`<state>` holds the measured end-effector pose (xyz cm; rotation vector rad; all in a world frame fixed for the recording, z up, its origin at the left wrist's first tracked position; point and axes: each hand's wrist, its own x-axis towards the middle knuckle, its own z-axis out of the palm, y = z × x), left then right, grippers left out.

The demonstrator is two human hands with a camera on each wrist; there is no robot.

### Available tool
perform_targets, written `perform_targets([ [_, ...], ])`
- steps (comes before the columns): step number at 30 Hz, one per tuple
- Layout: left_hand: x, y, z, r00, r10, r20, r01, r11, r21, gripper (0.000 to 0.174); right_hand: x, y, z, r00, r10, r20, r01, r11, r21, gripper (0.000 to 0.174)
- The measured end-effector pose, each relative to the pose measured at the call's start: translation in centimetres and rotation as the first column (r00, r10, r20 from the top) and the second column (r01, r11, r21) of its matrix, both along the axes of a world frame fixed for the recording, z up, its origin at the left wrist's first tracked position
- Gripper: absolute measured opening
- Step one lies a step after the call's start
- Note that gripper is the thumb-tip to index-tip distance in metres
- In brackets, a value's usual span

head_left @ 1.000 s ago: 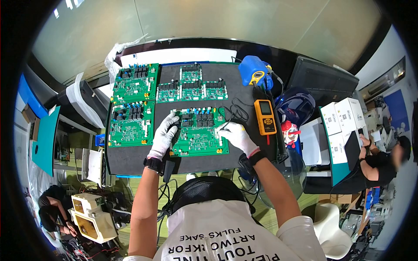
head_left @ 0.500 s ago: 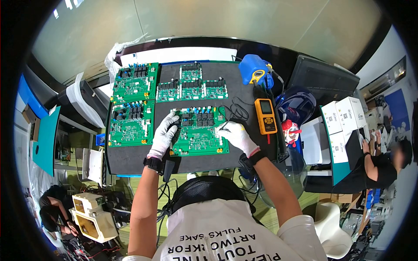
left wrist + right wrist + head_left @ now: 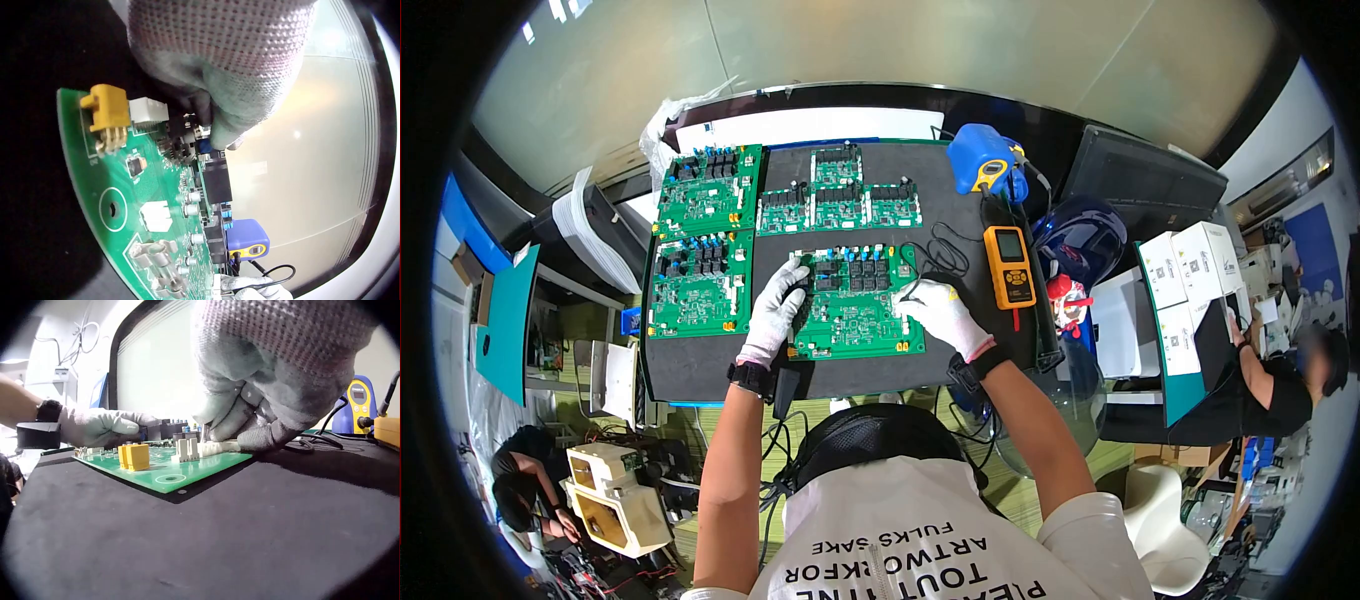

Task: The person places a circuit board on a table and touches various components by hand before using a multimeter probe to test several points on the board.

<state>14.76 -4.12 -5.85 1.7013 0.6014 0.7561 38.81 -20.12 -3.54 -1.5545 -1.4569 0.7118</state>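
Observation:
A large green circuit board (image 3: 855, 325) lies on the dark mat, with black blocks along its far side. My gloved left hand (image 3: 776, 308) grips its left edge; in the left wrist view the curled fingers (image 3: 219, 94) touch parts near the edge. At the board's right edge my gloved right hand (image 3: 945, 315) pinches a thin tool, mostly hidden by the glove. The right wrist view shows a narrow metal tip (image 3: 204, 432) below the fingers, beside white connectors (image 3: 186, 450) and a yellow connector (image 3: 134, 457).
Two large boards (image 3: 700, 285) lie at the left, and several smaller boards (image 3: 837, 207) behind. An orange meter (image 3: 1009, 268) with a black cable, a blue device (image 3: 980, 160) and a blue transparent visor (image 3: 1082, 238) stand at the right. Another person (image 3: 1280, 375) sits far right.
My hands and the board hold almost the same place, with only a slight shift of the head view. The person at the far right has moved their arms and head.

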Motion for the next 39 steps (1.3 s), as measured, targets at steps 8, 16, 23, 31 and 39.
perform_targets([
  [8, 0.0, -0.2, 0.2, 1.000, 0.006, 0.004, -0.006, 1.000, -0.029, 0.032, 0.1, 0.1, 0.4, 0.999, -0.040, 0.008, 0.041, 0.995, -0.086, 0.016],
  [16, 0.0, -0.2, 0.1, 1.000, 0.001, 0.014, 0.000, 1.000, -0.026, 0.032, -0.1, 0.1, 0.4, 0.998, -0.065, -0.017, 0.063, 0.992, -0.106, 0.017],
  [23, 0.1, 0.0, -0.1, 1.000, 0.011, -0.001, -0.011, 1.000, 0.017, 0.032, 0.2, 0.1, 0.2, 0.998, -0.049, 0.050, 0.053, 0.995, -0.083, 0.018],
  [31, 0.0, -0.1, 0.1, 1.000, 0.005, -0.012, -0.005, 1.000, 0.020, 0.033, 0.0, 0.1, 0.3, 0.999, -0.047, -0.003, 0.047, 0.995, -0.091, 0.019],
  [39, 0.1, -0.1, -0.1, 1.000, 0.001, 0.015, -0.001, 1.000, -0.020, 0.032, 0.2, 0.1, -0.4, 0.979, -0.062, -0.193, 0.035, 0.989, -0.143, 0.016],
])
